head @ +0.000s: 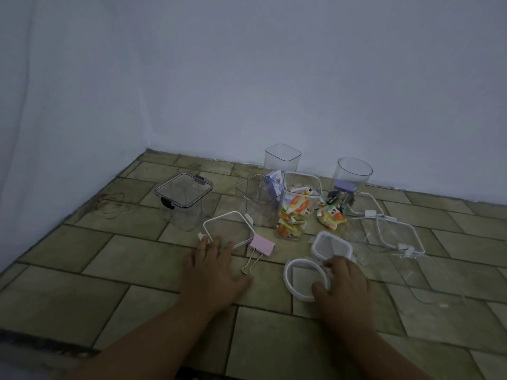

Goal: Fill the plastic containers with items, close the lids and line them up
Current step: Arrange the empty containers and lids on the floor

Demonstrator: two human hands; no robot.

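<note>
Several clear plastic containers stand on the tiled floor. A square one with a dark-rimmed lid (184, 191) on it is at the left. An open tall one (299, 207) holds orange and yellow sweets, and more sweets (330, 218) lie loose beside it. A round container (352, 175) holds a purple clip. My left hand (216, 272) lies flat, fingertips touching a white-rimmed square lid (227, 229). My right hand (344, 281) grips a round white-rimmed lid (297, 278). A pink binder clip (260, 246) lies between my hands.
An empty square container (282, 157) stands by the white wall, another empty one (256, 197) sits mid-floor. A small rounded lid (330, 245) and two larger white-rimmed lids (395, 235) lie at the right. Dark clips (338, 201) are heaped near the round container.
</note>
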